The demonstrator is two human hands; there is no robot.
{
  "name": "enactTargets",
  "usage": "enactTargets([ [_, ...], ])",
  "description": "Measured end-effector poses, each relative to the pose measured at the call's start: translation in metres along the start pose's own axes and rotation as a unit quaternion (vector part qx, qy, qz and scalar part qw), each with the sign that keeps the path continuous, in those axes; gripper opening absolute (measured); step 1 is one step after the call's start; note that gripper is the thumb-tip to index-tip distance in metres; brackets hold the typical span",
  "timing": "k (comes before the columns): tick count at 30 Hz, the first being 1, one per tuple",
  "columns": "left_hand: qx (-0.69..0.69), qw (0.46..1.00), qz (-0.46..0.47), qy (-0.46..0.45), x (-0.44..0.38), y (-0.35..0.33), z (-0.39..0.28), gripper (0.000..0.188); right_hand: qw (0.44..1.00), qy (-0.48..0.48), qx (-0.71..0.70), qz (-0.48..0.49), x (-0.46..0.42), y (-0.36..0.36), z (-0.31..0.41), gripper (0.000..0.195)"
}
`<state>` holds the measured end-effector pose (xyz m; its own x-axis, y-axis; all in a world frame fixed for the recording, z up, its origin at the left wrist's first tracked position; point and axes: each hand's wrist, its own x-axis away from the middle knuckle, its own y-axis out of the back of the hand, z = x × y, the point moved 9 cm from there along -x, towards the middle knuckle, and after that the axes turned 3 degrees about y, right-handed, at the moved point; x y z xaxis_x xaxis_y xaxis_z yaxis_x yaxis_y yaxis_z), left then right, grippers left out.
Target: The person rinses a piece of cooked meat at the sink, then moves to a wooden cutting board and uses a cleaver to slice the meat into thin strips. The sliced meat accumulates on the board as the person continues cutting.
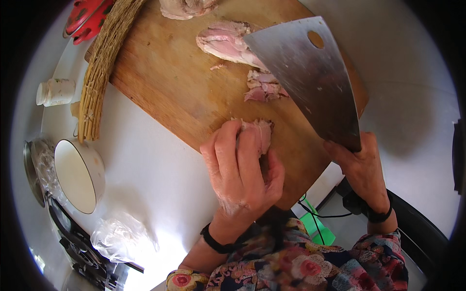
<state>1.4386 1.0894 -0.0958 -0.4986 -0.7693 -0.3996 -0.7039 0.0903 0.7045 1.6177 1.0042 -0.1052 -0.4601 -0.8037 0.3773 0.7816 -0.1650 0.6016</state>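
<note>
My left hand [242, 171] has its fingers curled over a piece of pale pink meat [261, 132] at the near part of a wooden cutting board [164, 80]. Raised above the board's right side is a broad cleaver [309, 80] with a hole near its far corner; my right hand [358, 163] grips it at the near end, the handle hidden by the hand. Partly behind the blade lie small chopped meat pieces [263, 89] and a larger cut of meat [227, 42]. Another meat piece [187, 7] is at the top edge of the view.
A bundle of dry stalks, a whisk-like brush [105, 69], lies across the board's left corner. Left of it are a red pot [87, 22], a white jar [58, 91] and a white enamel bowl [78, 176]. A clear plastic bag [122, 236] lies near a gas stove [78, 251].
</note>
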Motion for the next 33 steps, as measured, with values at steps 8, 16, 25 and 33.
enactTargets([
  [8, 0.018, 1.0, -0.016, -0.004, 0.003, 0.0, 0.0, 0.037, 0.998, 0.037, 0.05, 0.017, 0.009, -0.004, -0.006, 0.014],
  [16, -0.011, 0.999, -0.031, -0.017, 0.006, 0.001, -0.004, 0.028, 0.974, 0.162, 0.156, 0.022, 0.019, -0.013, 0.019, 0.009],
  [25, -0.039, 0.997, -0.053, -0.046, 0.011, -0.001, -0.006, 0.024, 0.954, 0.171, 0.239, 0.052, 0.018, -0.019, 0.024, 0.014],
  [33, -0.02, 0.996, -0.067, -0.049, 0.01, -0.001, -0.005, 0.018, 0.944, 0.184, 0.26, 0.086, 0.014, -0.023, 0.02, 0.023],
])
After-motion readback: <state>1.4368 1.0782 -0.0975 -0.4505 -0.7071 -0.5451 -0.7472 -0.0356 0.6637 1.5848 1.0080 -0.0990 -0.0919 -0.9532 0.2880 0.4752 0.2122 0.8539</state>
